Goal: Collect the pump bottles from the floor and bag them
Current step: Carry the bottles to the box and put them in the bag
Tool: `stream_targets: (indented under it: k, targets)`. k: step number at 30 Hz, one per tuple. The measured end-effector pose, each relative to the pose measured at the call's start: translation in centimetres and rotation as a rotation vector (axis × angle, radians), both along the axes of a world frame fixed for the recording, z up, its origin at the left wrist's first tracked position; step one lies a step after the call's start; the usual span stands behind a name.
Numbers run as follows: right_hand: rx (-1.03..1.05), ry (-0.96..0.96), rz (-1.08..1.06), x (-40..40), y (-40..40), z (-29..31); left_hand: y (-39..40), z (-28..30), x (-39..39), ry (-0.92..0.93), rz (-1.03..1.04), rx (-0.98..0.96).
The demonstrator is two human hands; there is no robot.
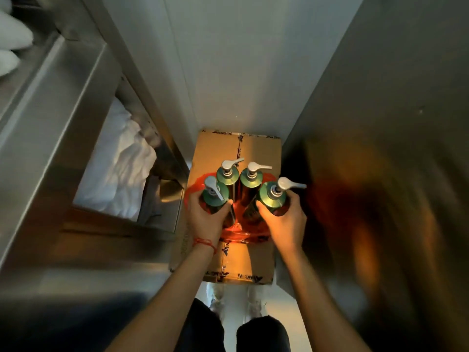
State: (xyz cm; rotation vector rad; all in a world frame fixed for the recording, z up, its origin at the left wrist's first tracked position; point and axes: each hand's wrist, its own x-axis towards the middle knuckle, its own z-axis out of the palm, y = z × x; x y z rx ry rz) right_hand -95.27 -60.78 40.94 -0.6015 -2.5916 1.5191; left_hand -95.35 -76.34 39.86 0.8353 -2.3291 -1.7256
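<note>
Your left hand [206, 217] grips one pump bottle [212, 199], right hand [285, 219] another [272, 199]; two more [228, 174] just beyond, probably inside red bag [243, 233].

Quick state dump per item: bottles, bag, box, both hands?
Front-left bottle: upright, gripped by left hand.
Front-right bottle: tilted, gripped by right hand.
Back-left bottle: upright, unheld.
Back-right bottle: upright, unheld.
Red bag: under the bottles, on the box.
Cardboard box: taped shut.
</note>
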Motion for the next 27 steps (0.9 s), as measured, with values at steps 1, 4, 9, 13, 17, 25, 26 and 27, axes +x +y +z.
stream_targets:
  k: [1,4,9,13,17,25,26,27]
  targets:
    - [0.009,0.001,0.014,0.0,-0.1,-0.6,0.0,-0.5,0.1,-0.006,-0.001,-0.005]
    - [0.010,-0.013,0.035,0.0,-0.4,-1.9,0.2,-1.8,0.3,0.002,-0.028,-0.052]
    - [0.026,-0.045,0.076,0.4,-0.3,-3.5,0.8,-3.0,0.4,0.041,-0.086,-0.126]
    - [0.010,-0.084,0.114,0.7,0.1,-4.5,1.2,-3.8,0.4,0.070,-0.160,-0.132]
    - [0.001,-0.108,0.143,0.9,0.2,-5.4,1.1,-4.4,0.4,0.056,-0.212,-0.152]
    - [-0.018,-0.115,0.219,0.9,0.4,-6.3,0.9,-4.9,0.5,0.063,-0.326,-0.136]
    - [-0.022,-0.118,0.225,1.0,0.5,-6.4,0.8,-4.9,0.5,0.058,-0.340,-0.124]
    - [-0.028,-0.119,0.233,1.0,0.6,-6.4,0.7,-4.9,0.6,0.050,-0.356,-0.110]
